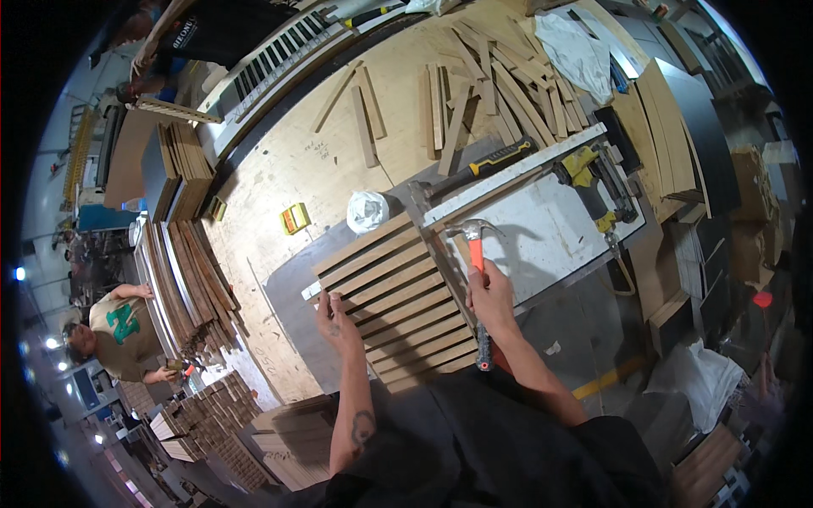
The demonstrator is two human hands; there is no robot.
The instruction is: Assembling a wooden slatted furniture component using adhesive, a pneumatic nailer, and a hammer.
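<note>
A claw hammer (476, 245) with an orange shaft and dark grip is in my right hand (491, 296), fingers wrapped round the handle. Its metal head is raised near the right side of a slatted wooden panel (406, 292), made of several parallel strips with dark gaps. My left hand (339, 326) grips the panel's left edge, its fingertips beside a small white block (312, 290). Just beyond the panel stands a white plastic-covered roll or cup (367, 212). Another hammer (474, 169), with a black and yellow handle, lies past the panel's far right corner.
A yellow-green nail gun (593, 186) rests on the white board (542, 241) at right. Loose wooden strips (508, 76) are heaped at the back. A yellow box (295, 218) lies on the worktable (254, 254). Co-workers stand at left (127, 334) and far left (229, 34).
</note>
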